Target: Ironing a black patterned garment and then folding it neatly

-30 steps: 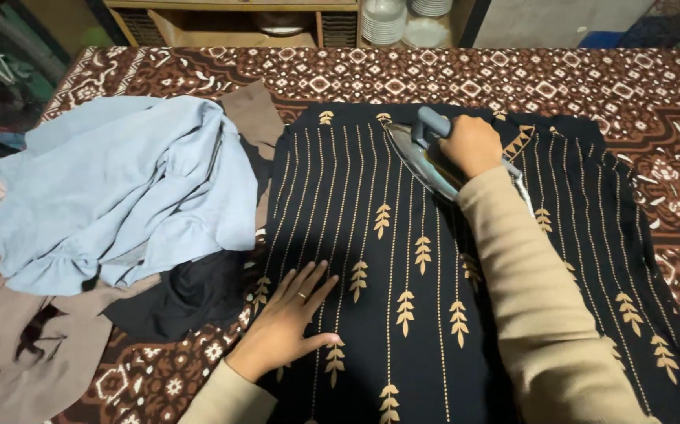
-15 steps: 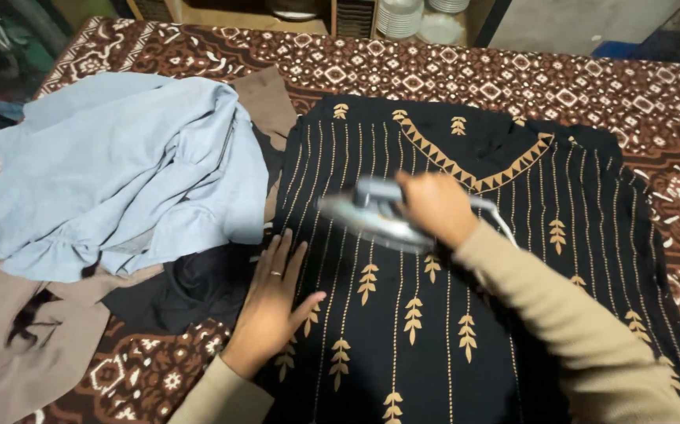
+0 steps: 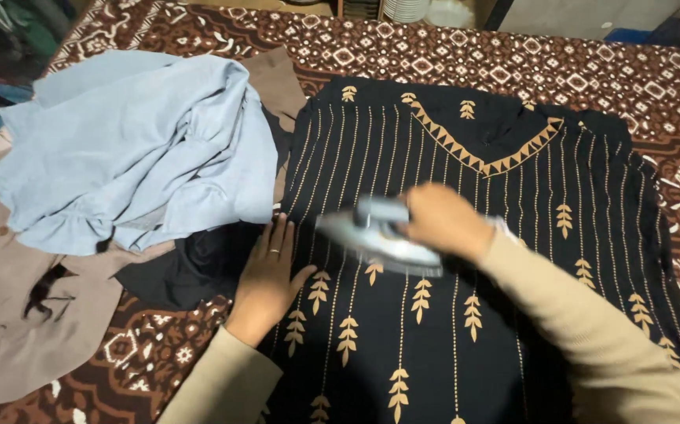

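A black garment (image 3: 513, 196) with gold stripes, leaf motifs and a gold-edged V neck lies spread flat on the patterned cloth. My right hand (image 3: 442, 221) grips the handle of a grey clothes iron (image 3: 375, 235), which rests on the garment's middle, blurred by motion. My left hand (image 3: 265, 279) lies flat with fingers spread on the garment's left edge, a ring on one finger. Both arms wear beige sleeves.
A crumpled light blue garment (image 3: 128, 149) is heaped at the left, partly over a brown cloth (image 3: 33, 338) and a black piece (image 3: 190, 267). The brown and white patterned cover (image 3: 513, 63) spreads over the whole surface. White stacked items (image 3: 406, 9) stand at the far edge.
My right hand has drawn the iron from the neckline down toward me and to the left, onto the garment's middle. My left hand has stayed pressed on the left edge.
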